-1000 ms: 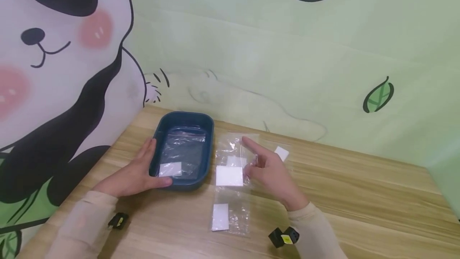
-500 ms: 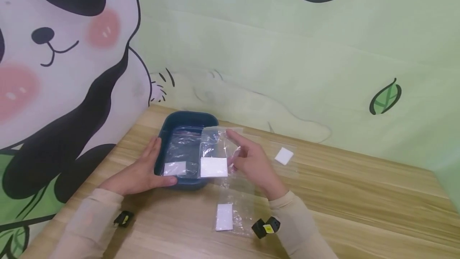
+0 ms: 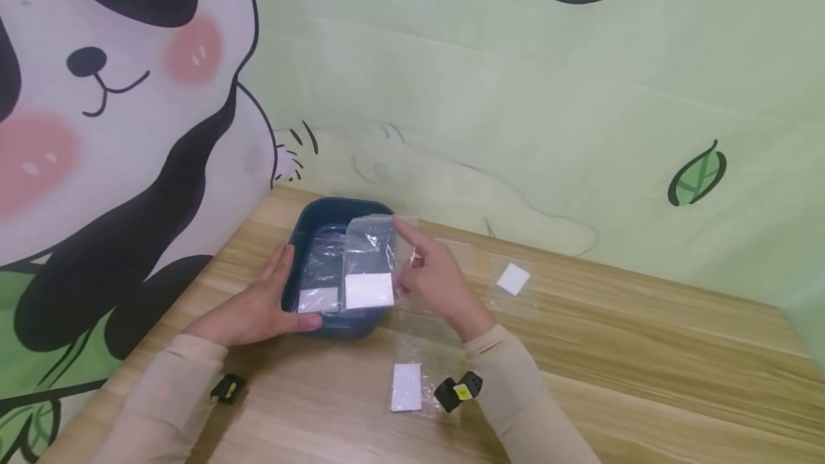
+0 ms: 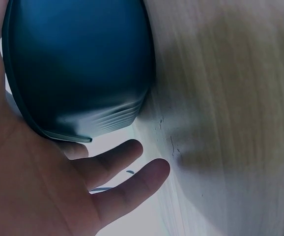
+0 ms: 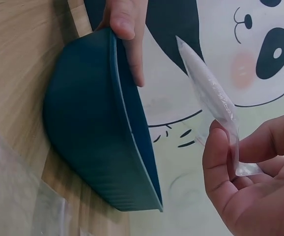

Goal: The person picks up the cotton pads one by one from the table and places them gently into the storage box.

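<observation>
Over the right part of the dark blue tray [image 3: 361, 329], my right hand [image 3: 438, 285] pinches the edge of a clear bag with a white card [image 3: 369, 291]. In the right wrist view the bag [image 5: 208, 86] hangs from the thumb and fingers of that hand [image 5: 260, 172], above the tray's rim [image 5: 132, 132]. Another bag with a white card [image 3: 319, 300] lies inside the tray. My left hand [image 3: 254, 313] rests on the tray's left side, thumb on the near rim. The left wrist view shows its fingers [image 4: 127, 191] extended beside the tray wall [image 4: 83, 59].
On the wooden table [image 3: 619, 349], a clear bag with a white card [image 3: 406, 387] lies in front of the tray's right side, and another card in a bag [image 3: 513, 279] lies farther right. A panda-printed wall [image 3: 419, 77] stands behind.
My right hand has lifted a bag off the table and carried it left over the tray. The left hand keeps its place on the tray; the head view has shifted slightly.
</observation>
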A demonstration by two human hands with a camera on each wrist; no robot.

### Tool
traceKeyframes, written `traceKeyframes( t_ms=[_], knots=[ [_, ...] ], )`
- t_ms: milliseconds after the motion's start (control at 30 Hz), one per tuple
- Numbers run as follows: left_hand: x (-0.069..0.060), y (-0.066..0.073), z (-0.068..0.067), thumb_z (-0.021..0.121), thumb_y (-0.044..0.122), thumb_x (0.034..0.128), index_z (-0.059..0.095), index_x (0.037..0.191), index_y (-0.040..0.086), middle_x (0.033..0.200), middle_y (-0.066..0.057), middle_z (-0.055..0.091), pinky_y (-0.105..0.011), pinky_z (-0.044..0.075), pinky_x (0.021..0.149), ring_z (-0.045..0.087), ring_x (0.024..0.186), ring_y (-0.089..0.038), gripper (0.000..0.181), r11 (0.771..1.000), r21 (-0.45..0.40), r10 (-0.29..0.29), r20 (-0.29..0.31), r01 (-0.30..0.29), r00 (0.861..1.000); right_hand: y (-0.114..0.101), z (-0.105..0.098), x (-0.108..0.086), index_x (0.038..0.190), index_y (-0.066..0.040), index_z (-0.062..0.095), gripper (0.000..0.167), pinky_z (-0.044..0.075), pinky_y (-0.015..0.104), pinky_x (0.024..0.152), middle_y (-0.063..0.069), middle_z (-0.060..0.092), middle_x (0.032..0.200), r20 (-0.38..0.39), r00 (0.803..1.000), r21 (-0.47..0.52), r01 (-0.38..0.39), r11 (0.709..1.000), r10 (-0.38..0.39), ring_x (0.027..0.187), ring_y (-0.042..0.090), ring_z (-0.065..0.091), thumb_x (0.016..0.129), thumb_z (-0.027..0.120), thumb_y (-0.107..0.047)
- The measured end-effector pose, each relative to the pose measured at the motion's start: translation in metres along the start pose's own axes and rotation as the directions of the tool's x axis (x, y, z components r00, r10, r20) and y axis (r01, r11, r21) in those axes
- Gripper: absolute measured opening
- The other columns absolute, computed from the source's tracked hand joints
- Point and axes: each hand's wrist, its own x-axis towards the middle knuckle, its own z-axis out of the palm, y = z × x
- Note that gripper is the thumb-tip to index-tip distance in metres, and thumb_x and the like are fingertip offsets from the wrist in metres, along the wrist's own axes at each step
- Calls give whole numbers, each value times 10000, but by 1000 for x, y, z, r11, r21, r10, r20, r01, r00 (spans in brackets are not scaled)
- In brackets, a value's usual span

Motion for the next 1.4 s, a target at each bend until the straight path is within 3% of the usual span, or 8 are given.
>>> traceKeyframes(
  t_ms=[267, 400, 500, 633, 700, 867, 933, 1400],
  knots=[
    [0, 1, 0, 762, 632, 805, -69, 1582, -42, 1640, -279, -106, -655, 247, 1111, 149, 1442, -561, 1323, 1000, 7, -6, 3, 6, 1000, 7, 14, 14, 1609, -93, 247, 926, 567, 328, 639, 133, 323, 1613, 56, 997, 91, -49, 995, 44, 629, 161, 611, 791, 556, 210],
    [-1, 0, 0, 758, 652, 795, -76, 1585, -30, 1640, -275, -114, -654, 249, 1110, 145, 1444, -559, 1336, 1000, 1, -10, 3, 10, 1000, 9, 24, 22, 1613, -78, 224, 964, 559, 319, 600, 262, 630, 1256, 68, 996, 71, -58, 996, 53, 591, 158, 607, 763, 572, 216],
    [-2, 0, 0, 756, 663, 790, -88, 1586, -19, 1640, -272, -122, -658, 262, 1103, 154, 1439, -563, 1346, 1000, -7, -18, 6, 18, 1000, 11, 33, 28, 1615, -79, 218, 960, 510, 263, 545, 275, 678, 1018, 81, 995, 18, -60, 998, 58, 556, 143, 568, 768, 581, 193],
    [-3, -1, 0, 753, 663, 793, -85, 1586, -22, 1640, -274, -118, -656, 276, 1099, 174, 1435, -563, 1342, 1000, -5, -19, 9, 19, 1000, 10, 47, 34, 1601, -49, 248, 938, 481, 255, 553, 231, 534, 1427, 86, 995, -96, -35, 995, 44, 599, 192, 524, 762, 615, 152],
    [-2, -1, 0, 749, 664, 795, -78, 1585, -28, 1640, -277, -111, -655, 279, 1099, 179, 1436, -560, 1337, 1000, 1, -17, 9, 17, 1000, 10, 53, 38, 1587, -20, 274, 935, 490, 265, 603, 172, 385, 1570, 77, 997, -161, -19, 987, 32, 750, 239, 570, 741, 640, 140],
    [1, -1, -1, 754, 646, 804, -78, 1580, -43, 1637, -289, -101, -652, 274, 1102, 172, 1440, -555, 1330, 1000, 9, -12, 8, 12, 1000, 12, 65, 47, 1575, 8, 285, 922, 506, 295, 703, 176, 386, 1566, 72, 995, -267, -43, 963, 64, 1160, 307, 552, 729, 624, 148],
    [1, -1, -1, 757, 644, 802, -79, 1579, -45, 1636, -291, -99, -647, 278, 1103, 179, 1438, -555, 1333, 1000, 11, -12, 7, 11, 1000, 12, 69, 49, 1576, 14, 273, 906, 513, 302, 736, 180, 364, 1578, 80, 993, -281, -60, 958, 86, 1205, 316, 545, 743, 603, 154],
    [1, -1, -2, 797, 557, 813, -56, 1573, -71, 1630, -309, -83, -620, 276, 1119, 183, 1439, -550, 1304, 1000, -20, 13, -16, -13, 1000, 17, 88, 60, 1562, 14, 318, 868, 514, 328, 836, 195, 412, 1546, 5, 989, -231, -144, 962, 149, 1201, 301, 551, 748, 591, 143]
  ],
)
